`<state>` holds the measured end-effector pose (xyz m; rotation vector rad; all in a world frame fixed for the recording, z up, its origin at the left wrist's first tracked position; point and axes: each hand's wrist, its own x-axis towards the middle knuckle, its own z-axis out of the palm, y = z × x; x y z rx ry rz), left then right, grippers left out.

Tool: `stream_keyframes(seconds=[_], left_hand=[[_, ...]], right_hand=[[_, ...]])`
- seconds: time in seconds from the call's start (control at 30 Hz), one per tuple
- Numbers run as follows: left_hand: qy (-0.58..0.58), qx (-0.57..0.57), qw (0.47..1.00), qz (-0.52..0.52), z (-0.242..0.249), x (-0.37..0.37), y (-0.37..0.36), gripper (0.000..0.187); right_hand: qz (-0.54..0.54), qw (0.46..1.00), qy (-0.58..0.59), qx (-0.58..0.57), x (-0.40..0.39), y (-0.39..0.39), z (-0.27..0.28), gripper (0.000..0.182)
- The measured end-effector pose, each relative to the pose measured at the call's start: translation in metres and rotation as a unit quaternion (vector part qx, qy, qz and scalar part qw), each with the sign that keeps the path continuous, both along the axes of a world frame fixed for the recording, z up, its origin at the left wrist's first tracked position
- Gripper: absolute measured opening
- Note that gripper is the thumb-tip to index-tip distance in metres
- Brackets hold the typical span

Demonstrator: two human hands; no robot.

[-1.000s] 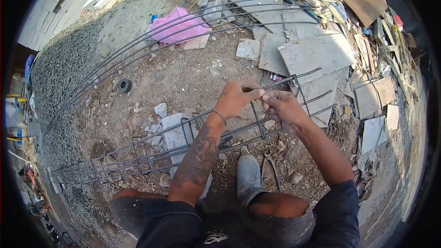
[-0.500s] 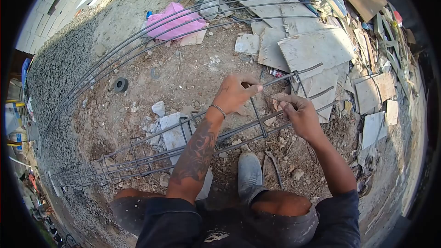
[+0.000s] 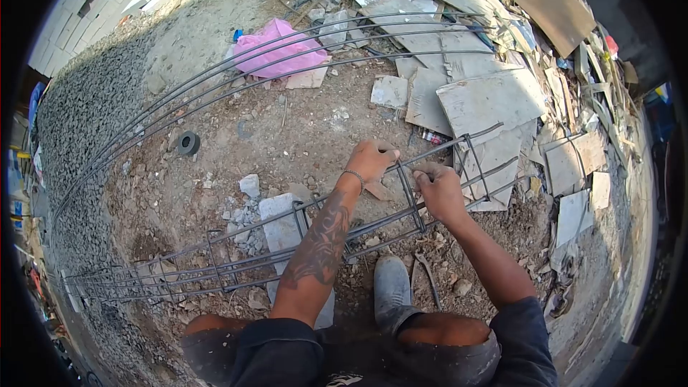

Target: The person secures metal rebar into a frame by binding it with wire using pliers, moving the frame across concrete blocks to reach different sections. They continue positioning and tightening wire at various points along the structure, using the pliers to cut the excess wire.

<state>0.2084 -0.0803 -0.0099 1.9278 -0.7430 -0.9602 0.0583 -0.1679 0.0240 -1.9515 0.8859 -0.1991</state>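
Note:
A long rebar cage [image 3: 240,266] of straight bars and square stirrups runs from lower left to upper right over the ground. My left hand [image 3: 374,160], with a bracelet at its wrist, is closed at the top bar. Its fingertips are beside the upper corner of a stirrup [image 3: 408,190]. Just right of that stirrup, my right hand [image 3: 441,190] is closed in a pinch, thumb against fingers. Whatever is between the fingers of either hand is too small or hidden to make out. Another stirrup [image 3: 476,161] stands near the cage's right end.
Pliers-like long handles [image 3: 428,279] lie beside my boot [image 3: 392,287]. Loose long bars [image 3: 215,75] curve past a pink plastic bag [image 3: 276,50]. A dark roll [image 3: 188,143] lies on the dirt. Broken boards [image 3: 491,97] are heaped at right, gravel [image 3: 93,115] at left.
My right hand has moved left to the stirrup and closer to my left hand. My left hand has shifted slightly right and down along the top bar. The view has shifted a little.

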Motion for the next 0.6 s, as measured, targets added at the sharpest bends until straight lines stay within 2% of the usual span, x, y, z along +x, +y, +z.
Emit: stream_keyframes(seconds=[0.07,0.13,0.2,0.33,0.4,0.6], left_hand=[[0.003,-0.014,1.000,0.012,-0.004,-0.001,-0.001,0.034],[-0.049,-0.042,0.997,0.038,-0.005,-0.005,-0.001,0.033],[-0.036,-0.056,0.997,0.041,0.003,-0.008,0.000,0.032],[-0.022,-0.100,0.993,0.067,0.002,-0.010,0.001,0.028],[-0.043,-0.129,0.988,0.077,0.003,-0.012,0.002,0.027],[-0.111,-0.179,0.972,0.100,0.005,-0.020,0.006,0.025]], right_hand=[[0.019,1.000,0.011,-0.019,0.002,0.004,0.009,0.017],[0.033,0.999,0.024,-0.035,0.001,0.005,0.011,0.018],[0.112,0.984,-0.022,-0.139,-0.002,0.004,0.007,0.020],[0.156,0.977,-0.026,-0.143,0.001,0.005,0.007,0.021],[0.171,0.977,0.045,-0.121,0.005,0.007,0.010,0.022],[0.159,0.980,0.003,-0.116,0.005,0.004,0.005,0.022]])
